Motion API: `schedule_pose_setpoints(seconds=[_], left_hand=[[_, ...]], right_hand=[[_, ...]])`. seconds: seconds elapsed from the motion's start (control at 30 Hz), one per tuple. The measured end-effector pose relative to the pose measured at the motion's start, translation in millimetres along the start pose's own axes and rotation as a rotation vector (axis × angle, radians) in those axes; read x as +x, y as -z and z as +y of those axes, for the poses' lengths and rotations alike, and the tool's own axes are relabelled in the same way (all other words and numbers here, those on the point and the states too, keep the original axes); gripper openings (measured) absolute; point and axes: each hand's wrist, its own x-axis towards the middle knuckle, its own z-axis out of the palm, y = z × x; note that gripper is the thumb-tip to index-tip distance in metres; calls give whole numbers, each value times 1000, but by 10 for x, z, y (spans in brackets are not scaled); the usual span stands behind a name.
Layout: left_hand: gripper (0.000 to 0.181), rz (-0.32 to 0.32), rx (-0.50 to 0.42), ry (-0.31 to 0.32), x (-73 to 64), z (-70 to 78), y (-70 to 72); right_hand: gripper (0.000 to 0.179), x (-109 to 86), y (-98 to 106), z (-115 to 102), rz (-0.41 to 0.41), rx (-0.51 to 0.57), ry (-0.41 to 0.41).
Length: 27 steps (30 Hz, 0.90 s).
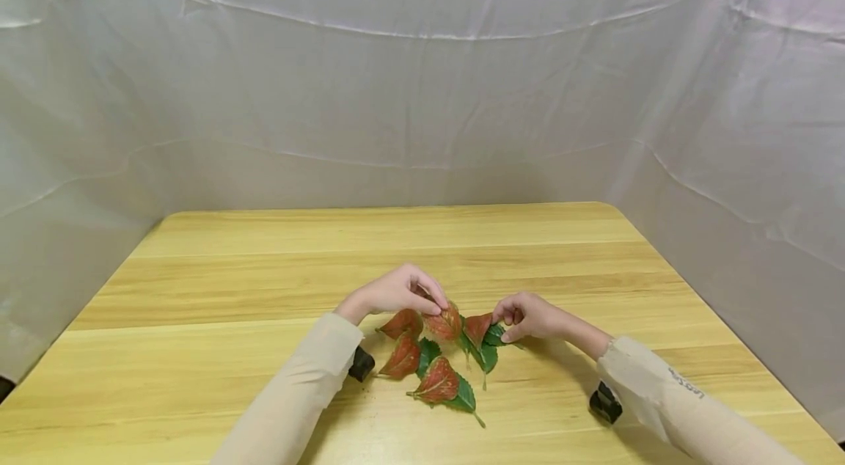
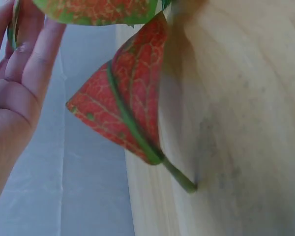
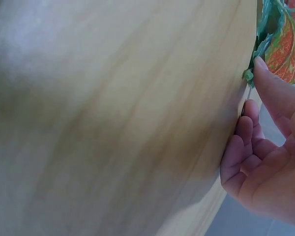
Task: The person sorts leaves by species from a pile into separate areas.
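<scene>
Several red-veined leaves and serrated green leaves lie in a loose cluster on the wooden table. My left hand (image 1: 404, 290) comes in from above and pinches a red leaf (image 1: 445, 325) between thumb and fingertips. Below and left of it lie other red leaves, one (image 1: 401, 357) with its stem toward the left sleeve. In the left wrist view a folded red leaf (image 2: 132, 83) stands close, its stem on the wood. My right hand (image 1: 531, 316) has its fingers curled at a green leaf (image 1: 494, 335), thumb against its edge, beside another red leaf (image 1: 478, 328).
The wooden table (image 1: 231, 282) has pale grey sheeting (image 1: 409, 98) behind it and at both sides. Nearest the front edge lie a red leaf (image 1: 437, 382) and a green leaf (image 1: 465, 396), overlapping. Dark wrist cameras hang under both sleeves.
</scene>
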Motion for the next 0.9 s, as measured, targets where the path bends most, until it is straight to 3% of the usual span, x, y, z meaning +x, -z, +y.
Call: schedule_pose_setpoints(seconds=[0.2, 0.43, 0.63, 0.8, 0.9], left_hand=[[18, 89, -54, 25, -37, -16, 20], [18, 190, -108, -10, -72, 0, 41], [19, 204, -172, -49, -111, -22, 63], [16, 206, -181, -62, -153, -39, 78], [17, 235, -177, -48, -191, -41, 85]], right_hand=[[17, 3, 1, 17, -2, -6, 7], [18, 5, 3, -5, -1, 0, 19], [19, 10, 9, 5, -3, 25, 41], [19, 33, 19, 132, -19, 39, 177], [20, 36, 21, 140, -20, 38, 182]])
